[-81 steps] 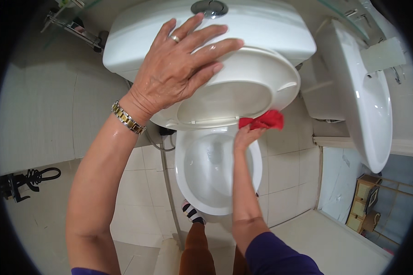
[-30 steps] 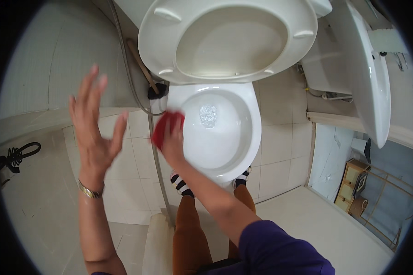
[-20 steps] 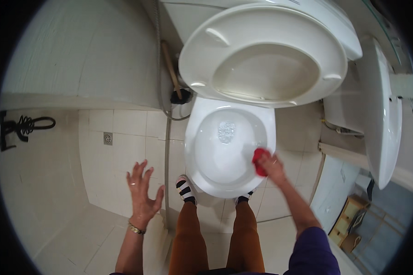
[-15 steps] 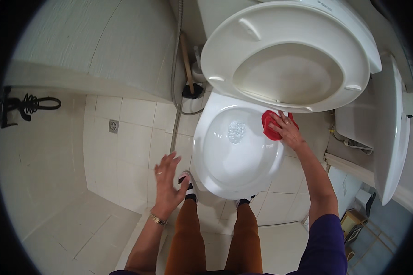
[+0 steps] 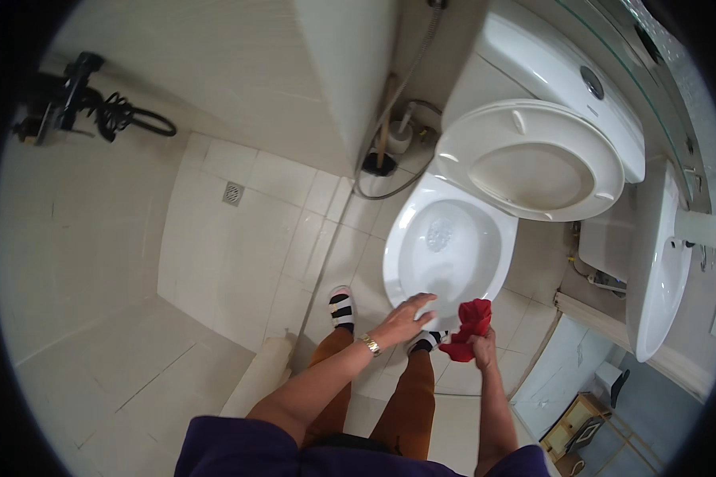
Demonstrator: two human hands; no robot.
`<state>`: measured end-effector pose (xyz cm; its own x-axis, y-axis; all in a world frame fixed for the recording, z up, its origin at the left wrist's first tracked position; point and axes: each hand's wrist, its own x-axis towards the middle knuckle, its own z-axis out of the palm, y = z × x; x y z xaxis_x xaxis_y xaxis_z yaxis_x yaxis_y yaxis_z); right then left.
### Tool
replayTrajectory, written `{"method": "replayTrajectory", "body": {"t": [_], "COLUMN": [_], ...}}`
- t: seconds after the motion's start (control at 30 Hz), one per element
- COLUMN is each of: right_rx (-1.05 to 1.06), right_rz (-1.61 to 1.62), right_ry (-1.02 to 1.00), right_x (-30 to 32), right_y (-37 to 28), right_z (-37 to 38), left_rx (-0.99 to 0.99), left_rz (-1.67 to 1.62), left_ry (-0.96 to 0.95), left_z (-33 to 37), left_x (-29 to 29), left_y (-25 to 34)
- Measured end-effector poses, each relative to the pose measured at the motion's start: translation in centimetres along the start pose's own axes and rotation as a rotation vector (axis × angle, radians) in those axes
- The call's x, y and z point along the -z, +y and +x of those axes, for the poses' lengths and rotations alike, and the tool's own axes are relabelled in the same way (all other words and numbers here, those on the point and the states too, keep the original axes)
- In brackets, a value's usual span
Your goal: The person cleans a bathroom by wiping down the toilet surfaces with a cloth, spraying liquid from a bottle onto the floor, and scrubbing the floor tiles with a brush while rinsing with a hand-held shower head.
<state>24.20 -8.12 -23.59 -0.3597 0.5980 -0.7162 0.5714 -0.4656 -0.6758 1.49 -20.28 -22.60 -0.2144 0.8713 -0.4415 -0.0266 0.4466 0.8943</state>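
A crumpled red cloth is gripped in my right hand, held up in front of the toilet's near rim. My left hand reaches in from the left with fingers stretched out and nothing in it, beside the near left part of the rim. The white toilet bowl has some water at its bottom. Its seat is raised and leans back against the white cistern, which has a round flush button.
At right is a white washbasin. Left of the toilet stand a plunger, a toilet brush holder and a grey shower hose. A floor drain lies further left, with black shower fittings on the wall.
My right hand has lifted the red cloth off the far right rim and drawn it back toward me. The left hand has moved right, closer to the cloth. The view has shifted.
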Motion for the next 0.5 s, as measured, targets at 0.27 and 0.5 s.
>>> {"method": "replayTrajectory", "body": {"t": [0.27,0.5], "right_rx": [0.149,-0.173], "right_rz": [-0.083,-0.143], "right_ry": [-0.368,-0.106], "right_x": [-12.9,-7.6], "right_y": [-8.2,3.7], "right_z": [-5.8,-8.3], "left_rx": [0.239,-0.021], "left_rz": [-0.619,0.394], "left_ry": [-0.062,0.8], "left_z": [-1.1,0.6], "left_x": [3.6,-2.3], "left_y": [0.8,-11.3]}}
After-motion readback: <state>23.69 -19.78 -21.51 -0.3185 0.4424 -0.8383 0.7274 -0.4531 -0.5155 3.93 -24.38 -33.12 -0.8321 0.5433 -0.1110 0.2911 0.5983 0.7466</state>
